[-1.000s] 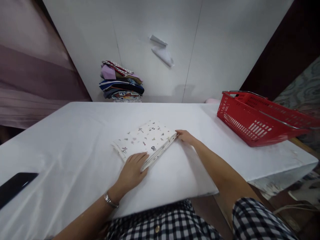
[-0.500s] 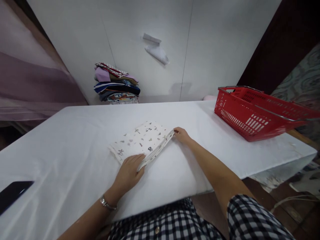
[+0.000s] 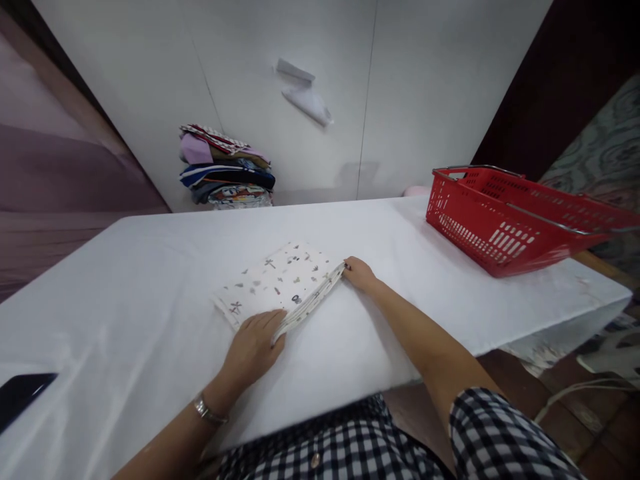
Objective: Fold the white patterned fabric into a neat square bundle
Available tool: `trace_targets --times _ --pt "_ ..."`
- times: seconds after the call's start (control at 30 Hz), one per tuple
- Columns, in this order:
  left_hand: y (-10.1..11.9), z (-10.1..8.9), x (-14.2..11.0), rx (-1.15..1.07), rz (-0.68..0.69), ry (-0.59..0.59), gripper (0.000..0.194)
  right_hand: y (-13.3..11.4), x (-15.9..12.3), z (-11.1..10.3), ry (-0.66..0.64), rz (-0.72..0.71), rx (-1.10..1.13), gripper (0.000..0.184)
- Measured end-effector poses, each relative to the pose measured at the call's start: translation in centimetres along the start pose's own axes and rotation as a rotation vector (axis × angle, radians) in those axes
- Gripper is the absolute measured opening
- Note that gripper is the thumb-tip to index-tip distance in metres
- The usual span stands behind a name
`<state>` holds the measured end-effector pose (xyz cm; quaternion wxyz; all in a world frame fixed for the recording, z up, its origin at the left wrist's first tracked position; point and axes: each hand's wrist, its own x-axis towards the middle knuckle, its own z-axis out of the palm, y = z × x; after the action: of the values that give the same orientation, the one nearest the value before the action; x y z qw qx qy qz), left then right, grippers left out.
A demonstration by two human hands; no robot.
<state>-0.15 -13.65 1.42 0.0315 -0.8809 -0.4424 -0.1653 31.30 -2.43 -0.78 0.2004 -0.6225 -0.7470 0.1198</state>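
Fingers (image 3: 260,320) of the left hand (image 3: 254,347) and the angled right hand (image 3: 359,273) pinch the folded cloth's (image 3: 283,283) near edge.

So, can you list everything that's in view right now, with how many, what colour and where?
Cloth: one, white with small prints, folded, between the hands
Table: one, white-covered, centre
Basket: one, red, table's right
Dark flat object: one, black, left edge
Clothes pile: one, mixed colours, beyond table
Paper: white, on wall, count unclear
Wall: one, whitish, behind
Curtain: purplish, far left
Cable: pale, lower right
Wristband: one, silver, left wrist
Shirt: one, black-and-white checks, bottom
Hands: two, left and right, on cloth
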Motion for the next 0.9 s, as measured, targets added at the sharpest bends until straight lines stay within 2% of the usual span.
trace_targets --times 0.27,0.37,0.5,0.57,0.67,0.73,0.9 --pt "0.1 -2.4 1.9 -0.154 -0.277 -0.162 0.04 -0.2 1.0 -1.0 -0.071 0.023 -0.042 0.021" --pt "0.2 -2.3 1.9 -0.146 -0.271 -0.189 0.041 -0.5 0.8 -1.1 -0.07 0.027 -0.066 0.023" --pt "0.5 -1.7 1.5 -0.076 -0.244 -0.157 0.042 -0.6 0.0 -1.1 -0.057 0.042 -0.071 0.023" --pt "0.6 -1.7 1.5 -0.076 -0.273 -0.156 0.042 -0.6 -0.9 -1.1 -0.011 0.072 -0.074 0.025" --pt "0.6 -2.0 1.9 -0.115 -0.335 -0.156 0.04 -1.2 -2.9 -0.7 0.14 0.111 -0.068 0.022" --pt "0.6 -2.3 2.4 -0.154 -0.393 -0.151 0.039 -1.9 -4.3 0.0 0.179 0.036 -0.044 0.019" --pt "0.1 -2.8 3.4 -0.257 -0.554 -0.133 0.035 -3.9 -6.1 1.6 0.108 -0.356 0.049 0.023"
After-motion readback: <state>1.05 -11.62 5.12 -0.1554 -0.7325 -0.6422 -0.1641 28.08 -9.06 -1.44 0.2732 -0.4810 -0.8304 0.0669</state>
